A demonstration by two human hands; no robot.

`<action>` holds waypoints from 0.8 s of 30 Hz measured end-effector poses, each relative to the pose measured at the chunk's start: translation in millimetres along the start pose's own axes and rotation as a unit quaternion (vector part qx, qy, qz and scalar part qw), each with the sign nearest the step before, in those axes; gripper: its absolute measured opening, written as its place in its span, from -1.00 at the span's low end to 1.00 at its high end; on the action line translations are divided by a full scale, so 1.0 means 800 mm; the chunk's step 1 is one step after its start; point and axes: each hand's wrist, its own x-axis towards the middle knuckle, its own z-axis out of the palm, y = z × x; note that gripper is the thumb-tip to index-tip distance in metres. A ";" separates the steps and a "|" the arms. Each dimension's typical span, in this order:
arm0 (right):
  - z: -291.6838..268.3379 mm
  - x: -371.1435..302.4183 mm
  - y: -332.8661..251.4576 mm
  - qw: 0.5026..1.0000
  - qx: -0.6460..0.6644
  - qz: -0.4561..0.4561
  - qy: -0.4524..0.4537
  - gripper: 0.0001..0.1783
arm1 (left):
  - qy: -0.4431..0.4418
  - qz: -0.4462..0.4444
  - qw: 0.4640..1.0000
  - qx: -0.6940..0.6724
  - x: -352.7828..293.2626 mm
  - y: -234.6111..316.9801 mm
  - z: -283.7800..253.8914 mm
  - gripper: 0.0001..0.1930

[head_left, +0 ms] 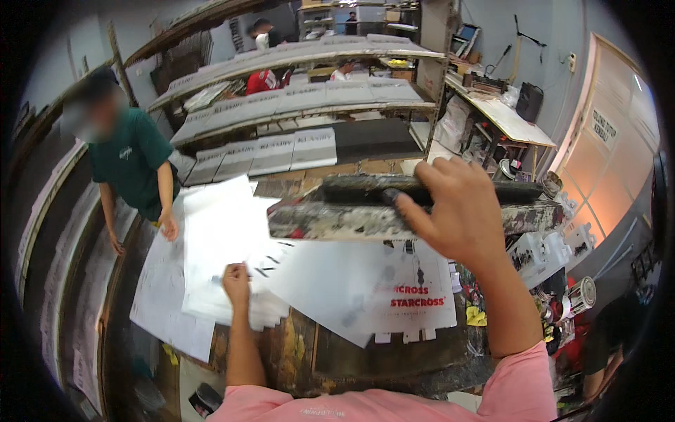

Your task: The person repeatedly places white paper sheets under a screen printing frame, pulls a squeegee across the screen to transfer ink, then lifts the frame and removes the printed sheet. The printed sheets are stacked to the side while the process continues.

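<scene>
My left hand (237,280) is closed, pinching the near edge of a bright white sheet (223,235) at its right corner. Other pale sheets lie beneath, their edges fanned out. Dark lettering shows on a sheet (271,266) just right of that hand. My right hand (457,204) is closed over a dark, ink-stained bar (358,190) along the edge of a crusted printing frame (337,221), thumb on the near side. Below it lies a white sheet (365,281) with red lettering and dark smudges. The bar's far side is hidden.
A co-worker in a dark green shirt (130,155) stands at the left, hands near the sheets. Racks (380,105) holding printed sheets rise behind the table. Tins (581,294) and stained containers (534,253) crowd the right side. A yellow cloth (476,316) lies at the table's right.
</scene>
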 end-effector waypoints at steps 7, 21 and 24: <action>0.009 -0.020 -0.009 0.999 -0.046 0.005 0.007 -0.61 | 0.189 0.007 0.972 0.141 -0.001 -0.041 -0.243 -0.69; 0.007 0.003 -0.012 0.998 -0.053 0.016 -0.025 -0.64 | -0.333 0.398 0.772 0.367 -0.069 0.114 -0.021 -0.45; 0.005 -0.002 -0.010 0.998 -0.043 0.017 -0.041 -0.64 | -0.421 0.362 0.703 0.444 -0.045 0.086 0.006 -0.31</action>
